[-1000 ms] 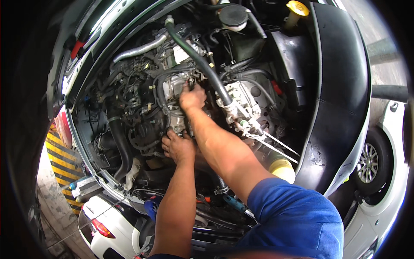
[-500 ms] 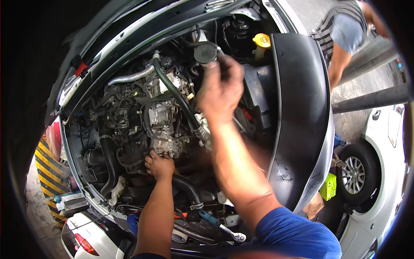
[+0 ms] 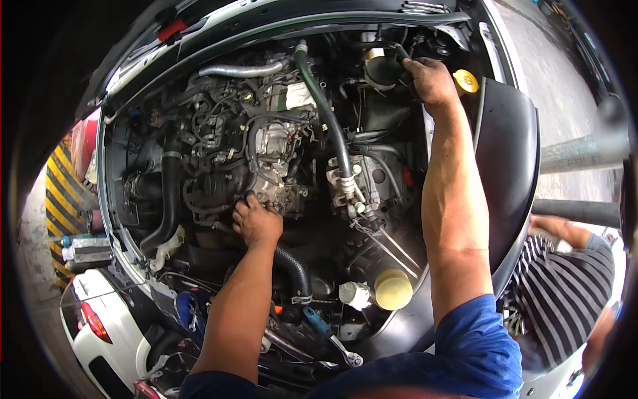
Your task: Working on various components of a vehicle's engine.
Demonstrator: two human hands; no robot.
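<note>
My left hand (image 3: pixel 259 223) rests low on the metal part of the engine (image 3: pixel 271 169), fingers curled round something dark that I cannot make out. My right hand (image 3: pixel 430 83) reaches to the back right, fingers closed on a short dark hose (image 3: pixel 401 53) beside the black round-topped reservoir (image 3: pixel 382 72). A yellow cap (image 3: pixel 466 81) sits just right of that hand. A long dark hose (image 3: pixel 322 106) runs down between my arms to a pale metal fitting (image 3: pixel 345 186).
The black fender cover (image 3: pixel 505 159) lines the right side. A co-worker in a striped shirt (image 3: pixel 565 292) bends beside it. A ratchet (image 3: pixel 329 339) lies on the front edge. A pale yellow container (image 3: pixel 392 289) sits front right. A white car (image 3: pixel 93 312) stands behind, lower left.
My right hand has left the engine's middle and moved up and right to the reservoir's hose. My left hand stays on the engine. The co-worker now shows at the lower right.
</note>
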